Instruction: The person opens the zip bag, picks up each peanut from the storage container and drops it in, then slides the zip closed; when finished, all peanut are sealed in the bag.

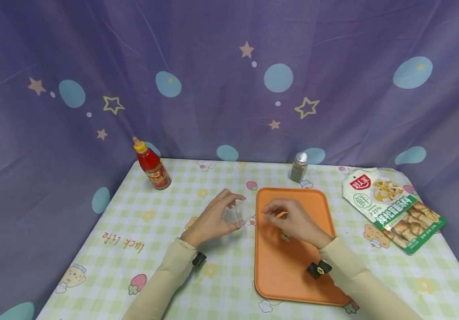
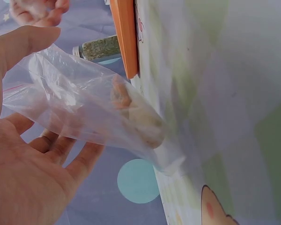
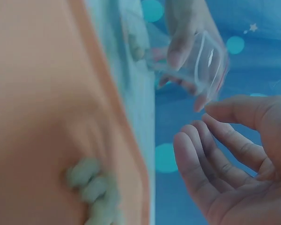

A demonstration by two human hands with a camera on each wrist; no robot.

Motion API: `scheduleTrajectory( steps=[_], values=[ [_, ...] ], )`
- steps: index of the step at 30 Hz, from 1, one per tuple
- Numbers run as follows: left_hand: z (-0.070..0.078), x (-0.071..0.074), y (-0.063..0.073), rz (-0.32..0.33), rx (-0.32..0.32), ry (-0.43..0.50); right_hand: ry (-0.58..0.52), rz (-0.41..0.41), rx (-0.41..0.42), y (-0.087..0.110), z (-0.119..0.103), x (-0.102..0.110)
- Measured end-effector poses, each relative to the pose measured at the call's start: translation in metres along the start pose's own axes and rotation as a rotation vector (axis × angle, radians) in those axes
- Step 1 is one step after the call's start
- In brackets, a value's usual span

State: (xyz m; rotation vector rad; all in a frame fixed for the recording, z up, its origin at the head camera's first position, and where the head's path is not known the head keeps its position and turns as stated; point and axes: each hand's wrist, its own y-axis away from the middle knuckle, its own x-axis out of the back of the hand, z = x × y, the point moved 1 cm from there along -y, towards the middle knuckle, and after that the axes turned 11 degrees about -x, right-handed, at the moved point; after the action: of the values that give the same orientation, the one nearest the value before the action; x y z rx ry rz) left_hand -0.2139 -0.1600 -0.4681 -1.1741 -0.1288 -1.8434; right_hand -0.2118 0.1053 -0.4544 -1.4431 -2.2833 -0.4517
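Note:
My left hand (image 1: 213, 220) holds a clear zip bag (image 2: 79, 98), thumb on one side and fingers on the other. Through the plastic, a pale brownish lumpy piece (image 2: 147, 126) shows in the bag's lower end. Over the orange tray (image 1: 273, 280), my right hand (image 1: 293, 222) has loosely bent fingers, thumb tip close to the index fingertip. Nothing can be seen between them in the right wrist view. Beneath that hand, pale knobbly pieces (image 3: 96, 190), blurred but resembling unshelled peanuts, lie on the tray.
A red sauce bottle (image 1: 153, 166) with a yellow cap stands at the back left. Behind the tray is a small spice shaker (image 1: 299, 167). To the right lies a green and white food packet (image 1: 393, 209). A checked cloth (image 1: 125, 266) covers the table.

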Motion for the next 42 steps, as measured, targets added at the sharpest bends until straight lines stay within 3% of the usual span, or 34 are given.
scheduleTrajectory(
  steps=[7, 17, 21, 42],
  values=[
    [0.001, 0.0, 0.002, 0.003, -0.005, 0.0, 0.128, 0.055, 0.004, 0.011, 0.028, 0.012],
    [0.002, 0.0, 0.004, -0.004, 0.002, -0.003, 0.214, 0.09, 0.003, 0.03, 0.057, 0.025],
    [0.001, -0.001, 0.004, -0.012, 0.003, -0.007, 0.258, 0.084, -0.012, 0.034, 0.062, 0.026],
    [0.0, -0.003, 0.003, -0.03, 0.013, -0.005, 0.228, 0.038, -0.033, 0.039, 0.063, 0.029]
  ],
)
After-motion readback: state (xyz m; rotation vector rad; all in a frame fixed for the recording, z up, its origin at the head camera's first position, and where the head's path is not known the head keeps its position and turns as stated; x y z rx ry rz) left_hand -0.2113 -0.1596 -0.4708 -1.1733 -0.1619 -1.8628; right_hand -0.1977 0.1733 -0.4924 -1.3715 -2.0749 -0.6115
